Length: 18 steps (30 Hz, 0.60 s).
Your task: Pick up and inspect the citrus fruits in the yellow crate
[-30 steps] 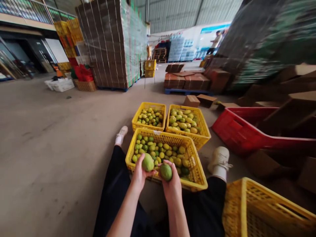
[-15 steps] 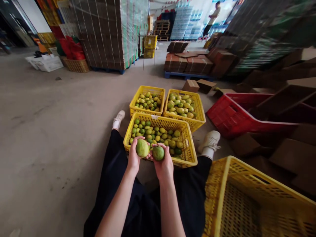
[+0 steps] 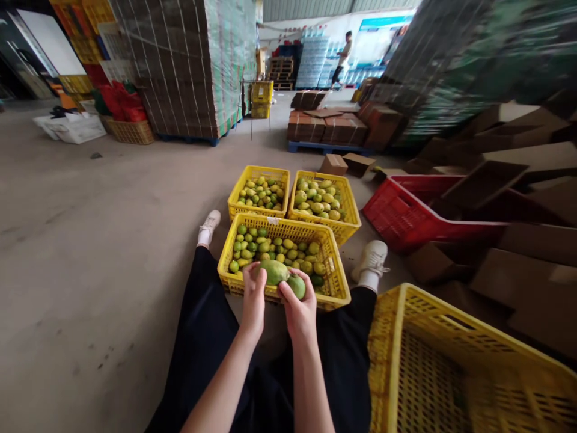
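Note:
My left hand (image 3: 254, 294) is closed round a large yellow-green lemon (image 3: 274, 272), now seen side-on with its tip toward the right. A smaller, rounder green lemon (image 3: 296, 287) sits in the fingers of my right hand (image 3: 300, 307), thumb on its near side. Both hands are close together over the near edge of a yellow plastic crate (image 3: 338, 273). Inside this crate lie many green and yellow lemons (image 3: 265, 245), part of them hidden behind my hands.
Two more yellow crates of lemons, a left one (image 3: 232, 204) and a right one (image 3: 354, 219), stand just beyond. A large yellow crate (image 3: 401, 337) is at my right leg. Further right are a red crate (image 3: 392, 207) and cardboard boxes (image 3: 532, 288). A person (image 3: 343, 59) is far off.
The lemon in my left hand has turned from end-on to lengthwise. My right hand has tilted its lemon. The whole view has shifted slightly, with the background lower and further left.

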{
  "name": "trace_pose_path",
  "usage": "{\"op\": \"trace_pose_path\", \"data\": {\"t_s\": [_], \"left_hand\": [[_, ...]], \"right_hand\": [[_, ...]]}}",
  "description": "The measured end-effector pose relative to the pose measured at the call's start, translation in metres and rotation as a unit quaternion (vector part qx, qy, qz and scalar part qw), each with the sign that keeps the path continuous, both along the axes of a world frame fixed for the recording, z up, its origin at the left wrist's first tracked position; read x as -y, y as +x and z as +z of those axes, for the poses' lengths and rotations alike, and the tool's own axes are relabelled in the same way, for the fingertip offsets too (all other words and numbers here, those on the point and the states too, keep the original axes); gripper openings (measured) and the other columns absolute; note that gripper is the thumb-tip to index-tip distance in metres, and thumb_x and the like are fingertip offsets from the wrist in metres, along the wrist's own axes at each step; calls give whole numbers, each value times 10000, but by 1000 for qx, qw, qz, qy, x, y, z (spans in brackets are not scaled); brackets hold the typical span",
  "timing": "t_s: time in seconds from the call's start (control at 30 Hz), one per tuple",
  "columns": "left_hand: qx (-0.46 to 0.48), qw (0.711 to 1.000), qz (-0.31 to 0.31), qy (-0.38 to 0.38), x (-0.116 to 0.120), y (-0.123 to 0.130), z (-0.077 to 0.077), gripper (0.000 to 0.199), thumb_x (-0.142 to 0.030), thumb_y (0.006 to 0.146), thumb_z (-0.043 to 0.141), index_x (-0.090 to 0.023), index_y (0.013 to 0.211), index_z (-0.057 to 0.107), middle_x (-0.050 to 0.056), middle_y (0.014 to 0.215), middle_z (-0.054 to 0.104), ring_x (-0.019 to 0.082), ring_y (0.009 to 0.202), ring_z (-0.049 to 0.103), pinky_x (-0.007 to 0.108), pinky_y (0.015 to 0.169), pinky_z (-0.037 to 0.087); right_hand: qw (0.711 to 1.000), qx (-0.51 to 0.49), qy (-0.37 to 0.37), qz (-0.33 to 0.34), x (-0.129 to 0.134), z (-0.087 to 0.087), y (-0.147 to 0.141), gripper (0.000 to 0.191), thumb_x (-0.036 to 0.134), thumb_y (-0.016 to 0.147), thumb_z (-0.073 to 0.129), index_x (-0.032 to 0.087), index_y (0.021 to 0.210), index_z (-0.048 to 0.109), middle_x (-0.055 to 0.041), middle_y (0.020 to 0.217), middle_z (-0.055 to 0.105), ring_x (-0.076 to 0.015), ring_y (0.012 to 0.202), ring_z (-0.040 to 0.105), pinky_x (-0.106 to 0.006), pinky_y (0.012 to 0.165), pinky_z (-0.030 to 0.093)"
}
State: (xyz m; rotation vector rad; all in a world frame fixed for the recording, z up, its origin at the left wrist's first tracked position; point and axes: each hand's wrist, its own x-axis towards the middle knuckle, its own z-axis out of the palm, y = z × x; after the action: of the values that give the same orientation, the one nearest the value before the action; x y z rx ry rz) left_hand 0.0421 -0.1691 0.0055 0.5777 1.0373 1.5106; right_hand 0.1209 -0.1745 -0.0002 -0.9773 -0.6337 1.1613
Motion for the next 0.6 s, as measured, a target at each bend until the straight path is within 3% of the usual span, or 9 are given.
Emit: {"op": "trace_pose_path", "data": {"t_s": [0.1,0.23,0.33,0.47,0.6], "left_hand": [[-42,995,-85,24,1,-6,-7,378,-401,752,593,-209,1069,522,77,1151,573,213,1031,559,297,831,460],[-95,982,-154,58,2,-10,-3,373,-343,749,597,-212,1093,540,63,1130,577,201,1017,555,303,858,446],[-138,977,-142,77,3,-10,2,429,-316,679,687,-208,1067,539,53,1061,590,183,942,572,295,836,450],[-165,981,-76,70,4,-13,2,336,-333,657,707,-192,931,573,26,891,606,155,816,578,254,733,456],[-120,991,-35,54,5,-15,3,326,-347,640,712,-194,895,579,12,850,611,148,788,586,243,714,456]], "right_hand": [[999,10,19,-38,0,1,13,425,256,589,763,229,963,562,-3,962,582,-135,832,568,-245,725,467],[996,86,31,-20,6,3,24,441,244,581,769,230,972,567,-7,965,598,-161,865,567,-286,785,458],[993,108,39,7,11,6,24,380,250,627,738,237,968,572,-9,968,598,-176,900,559,-298,812,451],[996,62,53,44,15,14,20,373,253,680,686,255,1028,551,-23,994,585,-197,938,550,-323,811,463],[996,13,61,66,16,20,16,384,237,684,681,263,1035,529,-27,1015,565,-200,947,554,-348,821,472]]}}
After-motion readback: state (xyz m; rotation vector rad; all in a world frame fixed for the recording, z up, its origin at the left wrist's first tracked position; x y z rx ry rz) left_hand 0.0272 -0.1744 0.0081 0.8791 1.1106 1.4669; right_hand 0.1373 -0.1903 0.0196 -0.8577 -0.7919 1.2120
